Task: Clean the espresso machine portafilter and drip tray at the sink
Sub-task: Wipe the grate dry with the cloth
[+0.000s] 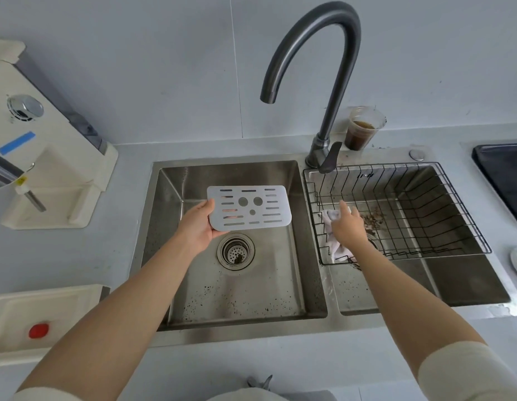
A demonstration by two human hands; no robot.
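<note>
My left hand (198,227) holds the white slotted drip tray grate (249,208) by its left end, flat above the left sink basin (237,285). My right hand (348,225) reaches into the black wire basket (442,209) over the right basin and lies on a pale cloth (332,244) there, fingers extended over it. The cream drip tray base (34,322) with a red float sits on the counter at lower left. No portafilter is clearly in view.
A dark gooseneck faucet (326,82) arches over the left basin, no water running. The cream espresso machine (40,157) stands at left. A plastic cup of brown liquid (363,128) sits behind the faucet. A dark tray (506,175) lies at right. Coffee grounds speckle both basins.
</note>
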